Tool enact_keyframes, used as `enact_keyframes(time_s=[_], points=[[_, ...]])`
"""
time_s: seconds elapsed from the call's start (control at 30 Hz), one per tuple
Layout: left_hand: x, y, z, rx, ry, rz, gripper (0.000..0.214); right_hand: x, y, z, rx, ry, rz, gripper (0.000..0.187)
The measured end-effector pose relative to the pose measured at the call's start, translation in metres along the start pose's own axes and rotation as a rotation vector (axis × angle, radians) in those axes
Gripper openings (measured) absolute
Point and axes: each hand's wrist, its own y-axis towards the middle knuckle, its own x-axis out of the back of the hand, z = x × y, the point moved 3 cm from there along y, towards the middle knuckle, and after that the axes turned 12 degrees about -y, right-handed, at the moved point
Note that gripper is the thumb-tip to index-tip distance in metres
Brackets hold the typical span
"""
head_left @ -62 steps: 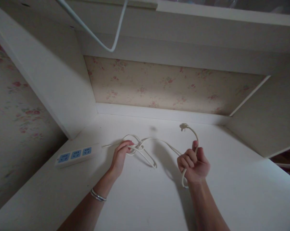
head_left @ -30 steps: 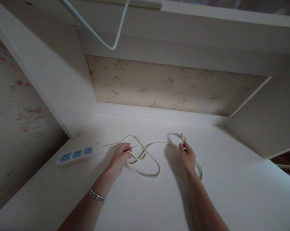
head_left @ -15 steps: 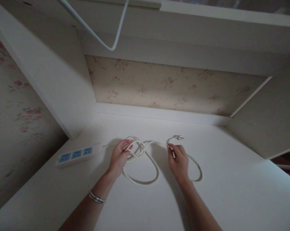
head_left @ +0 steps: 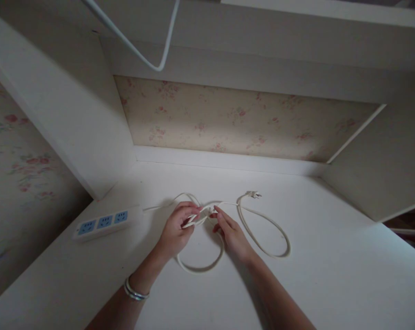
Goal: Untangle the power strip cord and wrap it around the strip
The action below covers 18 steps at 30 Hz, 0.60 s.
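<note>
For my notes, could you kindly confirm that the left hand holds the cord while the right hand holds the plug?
Not quite: in the head view, the plug lies apart from the right hand, which is by the bunched cord. The left hand does hold it.

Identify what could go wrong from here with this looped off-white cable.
The looped off-white cable crosses itself between the left hand and the right hand; pulling might tighten those crossings.

A hard tug could also drag the long white power strip with blue sockets, since the cable runs to it.
</note>
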Motion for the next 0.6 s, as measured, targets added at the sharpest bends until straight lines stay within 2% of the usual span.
enact_keyframes(time_s=[0.13, 0.27, 0.4, 0.47, 0.6], points=[[-0.009, -0.004, -0.006, 0.039, 0.168, 0.072, 0.040, -0.003, 0.000, 0.002, -0.009, 0.035, 0.087, 0.058], [-0.017, -0.008, -0.013, 0.079, 0.184, 0.135, 0.030, -0.004, -0.003, 0.006, -0.032, 0.167, 0.166, 0.055], [-0.023, -0.011, -0.011, 0.109, 0.137, 0.228, 0.024, -0.007, -0.004, 0.012, -0.003, 0.150, 0.205, 0.053], [-0.024, -0.011, -0.006, 0.126, 0.041, 0.226, 0.024, -0.009, -0.005, 0.015, 0.010, 0.155, 0.197, 0.049], [-0.021, -0.010, 0.003, 0.160, -0.058, 0.134, 0.023, -0.012, -0.005, 0.021, 0.009, 0.272, 0.211, 0.042]])
